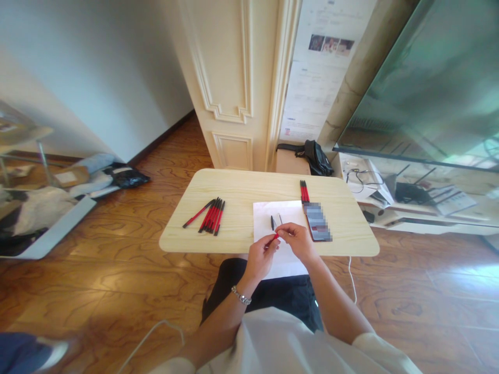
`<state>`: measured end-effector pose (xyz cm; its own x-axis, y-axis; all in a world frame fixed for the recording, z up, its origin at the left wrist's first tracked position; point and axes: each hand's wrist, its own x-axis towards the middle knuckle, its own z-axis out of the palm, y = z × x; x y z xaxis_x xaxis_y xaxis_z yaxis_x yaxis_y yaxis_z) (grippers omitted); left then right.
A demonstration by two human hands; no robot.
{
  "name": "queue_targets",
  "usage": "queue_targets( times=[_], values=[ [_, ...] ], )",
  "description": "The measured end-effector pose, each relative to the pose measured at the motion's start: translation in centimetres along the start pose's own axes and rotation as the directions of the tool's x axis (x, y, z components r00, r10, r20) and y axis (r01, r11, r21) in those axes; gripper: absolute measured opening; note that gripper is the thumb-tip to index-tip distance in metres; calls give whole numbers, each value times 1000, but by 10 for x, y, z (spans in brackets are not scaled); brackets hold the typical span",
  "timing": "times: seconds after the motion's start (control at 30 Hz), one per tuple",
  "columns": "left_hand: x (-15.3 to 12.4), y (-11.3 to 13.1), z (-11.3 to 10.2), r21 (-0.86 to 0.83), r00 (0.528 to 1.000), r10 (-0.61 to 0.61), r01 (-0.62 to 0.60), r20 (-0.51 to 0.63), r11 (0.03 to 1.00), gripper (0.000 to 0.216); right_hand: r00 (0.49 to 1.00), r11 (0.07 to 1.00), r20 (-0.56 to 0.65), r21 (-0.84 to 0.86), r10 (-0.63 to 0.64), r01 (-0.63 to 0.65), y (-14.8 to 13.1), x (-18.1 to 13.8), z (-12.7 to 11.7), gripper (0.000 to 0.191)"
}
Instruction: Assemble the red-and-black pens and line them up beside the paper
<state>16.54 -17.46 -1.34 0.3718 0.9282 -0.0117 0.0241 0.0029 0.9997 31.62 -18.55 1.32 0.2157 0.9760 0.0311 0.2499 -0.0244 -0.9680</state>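
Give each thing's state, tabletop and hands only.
Red piece, held
Left hand, pinching red piece
Right hand, fingertips at red piece
Paper, overhanging near edge
Black piece, lying on paper
Thin piece, lying on paper
Phone, screen up
Left pens, bunched
Pens beyond phone, side by side

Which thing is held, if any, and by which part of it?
A red piece, in the left grip, with the right grip at its exposed end; exact contact is hidden.
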Motion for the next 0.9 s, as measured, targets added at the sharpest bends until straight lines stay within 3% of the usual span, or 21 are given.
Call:
queue_targets(
  times=[0.13,0.33,0.43,0.53,0.67,0.8,0.9],
  values=[
    [-1,2,0,12,1000,7,-7,4,1000,36,1000,1000,21,-7,12,-12,2,-1,-4,24],
    [-1,3,-1,24,999,3,-4,47,1000,39,986,999,165,-52,18,-9,3,2,-17,27],
    [-1,0,-1,-9,999,-10,11,50,1000,40,995,986,100,-168,15,2,6,13,-24,26],
    [0,-1,-1,-40,999,-16,18,48,999,40,997,894,-33,-442,70,-77,11,31,-25,21],
    [-1,-2,-1,-75,999,-12,15,49,997,40,982,689,-93,-702,163,-181,15,50,-13,24],
    [-1,-3,-2,-115,1000,-17,18,10,993,40,977,553,-114,-810,178,-195,16,57,0,24],
    [0,-4,-3,-129,1000,-14,14,0,992,40,978,533,-122,-823,172,-196,17,56,3,24]
  ],
)
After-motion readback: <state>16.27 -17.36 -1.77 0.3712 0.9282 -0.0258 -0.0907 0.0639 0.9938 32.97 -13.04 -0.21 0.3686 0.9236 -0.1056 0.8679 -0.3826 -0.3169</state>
